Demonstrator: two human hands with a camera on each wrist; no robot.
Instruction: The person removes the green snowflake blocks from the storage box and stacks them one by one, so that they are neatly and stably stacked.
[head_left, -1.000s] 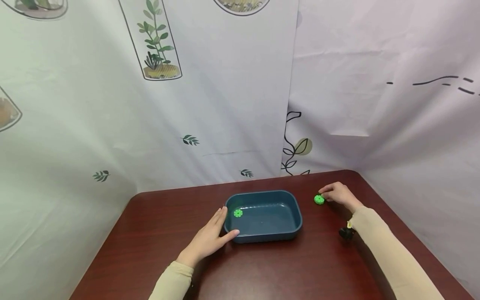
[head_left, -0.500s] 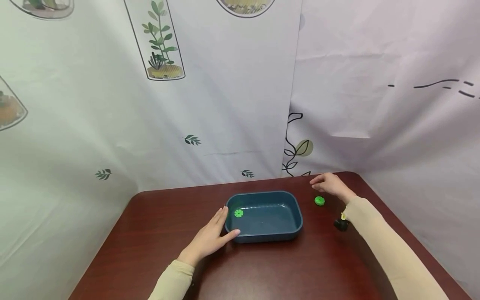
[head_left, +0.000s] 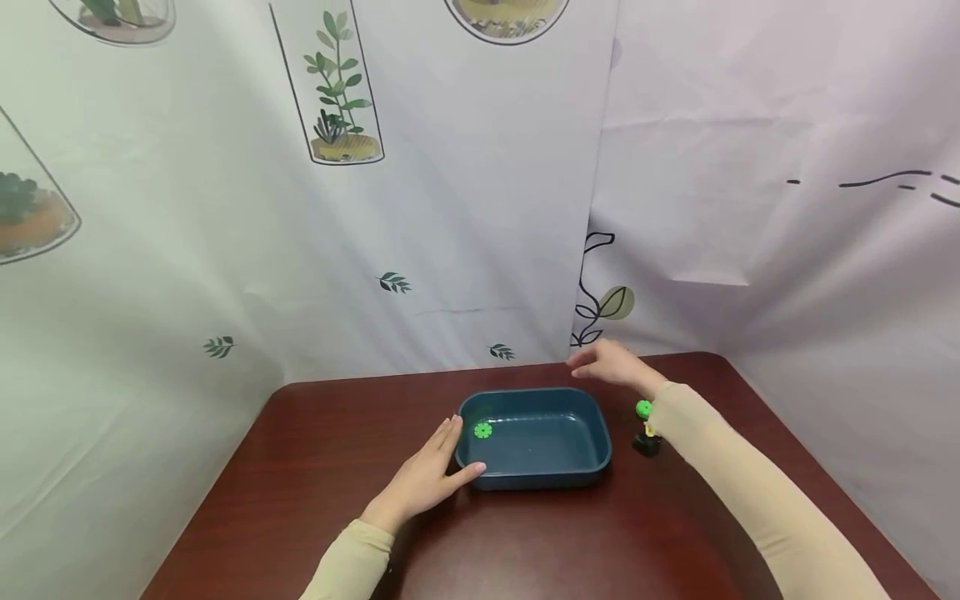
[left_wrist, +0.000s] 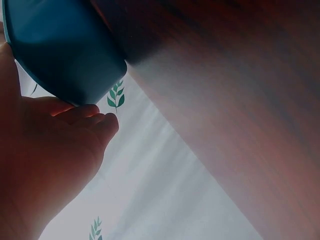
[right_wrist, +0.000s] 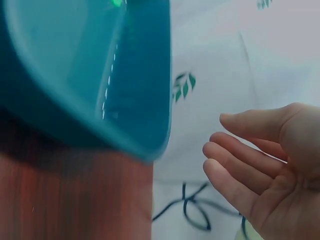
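A dark blue rectangular tray (head_left: 534,481) stands on the table, with a flat green notched disc (head_left: 483,430) inside near its left end. My left hand (head_left: 422,479) rests against the tray's left end, fingers straight along the wall and thumb stretched to the front rim. In the left wrist view its fingertips touch the tray wall (left_wrist: 65,55). My right hand (head_left: 611,364) is raised behind the tray's far right corner, fingers loosely bent. No object shows between its fingers in the right wrist view. Another green piece (head_left: 643,409) lies right of the tray, partly hidden by the right sleeve.
The dark red-brown table (head_left: 330,450) meets a white printed cloth backdrop (head_left: 480,208) along its far edge. A small black device (head_left: 647,444) with a yellow spot hangs at the right wrist. Long cream sleeves (head_left: 750,483) cover both arms.
My right hand has lifted off the green piece at the right and moved left toward the tray. My left hand stays against the tray. The head view has shifted slightly.
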